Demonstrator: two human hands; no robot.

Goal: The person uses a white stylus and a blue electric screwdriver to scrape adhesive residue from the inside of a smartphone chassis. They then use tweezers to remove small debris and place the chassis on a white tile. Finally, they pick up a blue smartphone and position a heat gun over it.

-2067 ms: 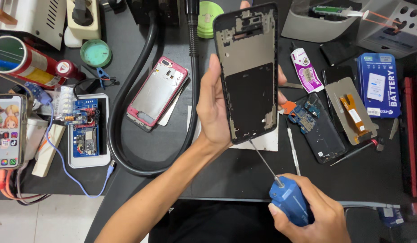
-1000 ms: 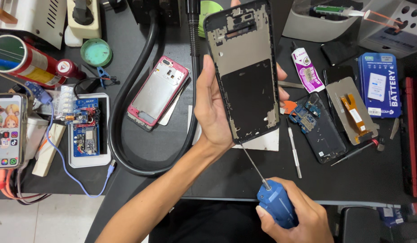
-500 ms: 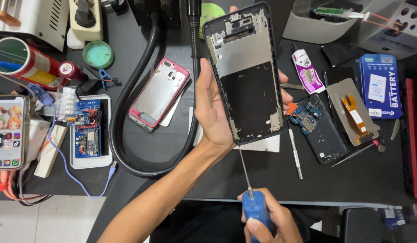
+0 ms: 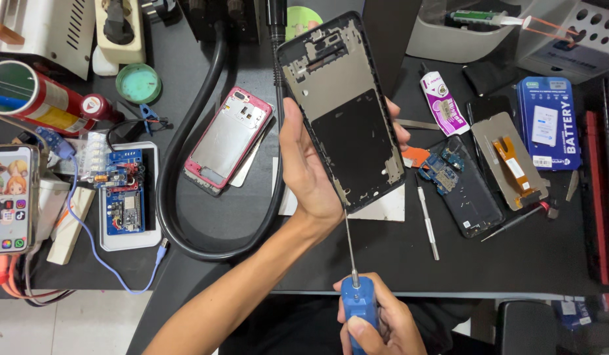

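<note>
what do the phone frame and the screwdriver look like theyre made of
Phone frame: probably metal mid-plate, matte grey with stamped cutouts, inside a glossy black rim, likely plastic. Screwdriver: thin bright steel-looking shaft, smooth blue handle, apparently plastic.

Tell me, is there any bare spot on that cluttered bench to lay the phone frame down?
Yes: the black mat is bare along the front edge, below the metal tool and dismantled phone. A smaller patch lies inside the black hose loop, below the pink phone frame. The left side, around the blue circuit board, and the back row are crowded.
</note>
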